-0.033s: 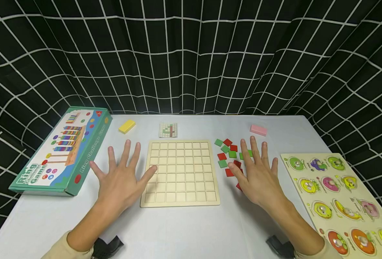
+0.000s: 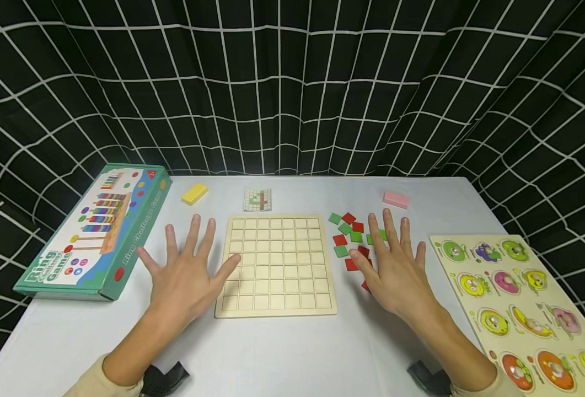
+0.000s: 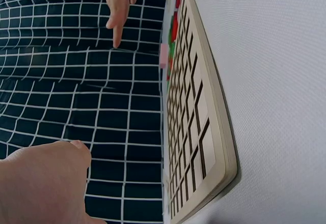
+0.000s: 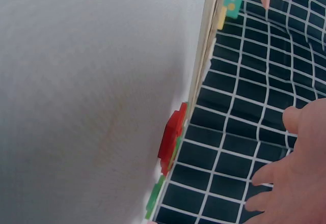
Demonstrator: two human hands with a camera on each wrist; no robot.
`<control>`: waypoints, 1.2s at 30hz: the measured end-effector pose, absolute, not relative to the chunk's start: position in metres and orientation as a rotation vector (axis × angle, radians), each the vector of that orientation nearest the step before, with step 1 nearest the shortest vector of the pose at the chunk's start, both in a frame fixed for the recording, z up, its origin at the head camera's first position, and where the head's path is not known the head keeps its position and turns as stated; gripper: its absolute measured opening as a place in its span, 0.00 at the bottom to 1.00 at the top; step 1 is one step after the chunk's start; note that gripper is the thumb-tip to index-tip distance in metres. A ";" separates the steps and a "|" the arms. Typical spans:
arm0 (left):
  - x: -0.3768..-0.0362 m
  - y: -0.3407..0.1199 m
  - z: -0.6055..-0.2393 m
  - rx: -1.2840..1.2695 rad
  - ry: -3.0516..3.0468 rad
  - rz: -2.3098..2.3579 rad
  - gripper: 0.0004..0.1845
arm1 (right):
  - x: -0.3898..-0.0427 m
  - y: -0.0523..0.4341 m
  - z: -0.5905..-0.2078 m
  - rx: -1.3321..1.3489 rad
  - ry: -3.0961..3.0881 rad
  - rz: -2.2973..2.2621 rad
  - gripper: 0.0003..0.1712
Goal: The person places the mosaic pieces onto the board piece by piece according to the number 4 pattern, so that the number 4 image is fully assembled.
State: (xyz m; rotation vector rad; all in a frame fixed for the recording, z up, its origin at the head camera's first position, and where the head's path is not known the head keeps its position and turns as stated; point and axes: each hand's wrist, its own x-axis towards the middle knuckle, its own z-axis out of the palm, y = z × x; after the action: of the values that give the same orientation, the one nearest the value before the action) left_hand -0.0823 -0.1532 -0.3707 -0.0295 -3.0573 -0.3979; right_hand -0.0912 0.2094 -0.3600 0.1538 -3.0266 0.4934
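Head view: nothing differs vs earlier frame, left hand (image 2: 185, 273) and right hand (image 2: 396, 270) flat, fingers spread, flanking grid board (image 2: 277, 264), right over red/green tiles (image 2: 349, 237); wrist views: board edge-on, bare tabletop (image 3: 275, 81) beside it.

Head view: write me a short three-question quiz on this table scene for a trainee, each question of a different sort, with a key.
1. True or false: the grid board has tiles in its squares.
2. Which hand lies over the red and green tiles? A) left hand B) right hand
3. Fill in: the small block at the far edge beyond the right hand is ____.

Key
1. False; every square is bare.
2. B; the right hand, fingers spread, covers part of the pile, while the left hand lies flat beside the board with its thumb on the board's edge.
3. Pink; the yellow block sits far left.
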 end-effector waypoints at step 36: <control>-0.082 -0.157 -0.367 -0.208 -3.112 -0.508 0.61 | -0.215 0.211 -0.354 0.338 -3.125 0.789 0.22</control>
State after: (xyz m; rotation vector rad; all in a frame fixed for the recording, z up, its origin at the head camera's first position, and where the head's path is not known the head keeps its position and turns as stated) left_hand -0.0823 -0.1574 -0.3675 -0.2079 -3.1122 -0.5083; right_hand -0.2147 0.2110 -0.3542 0.3381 -3.1251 0.7885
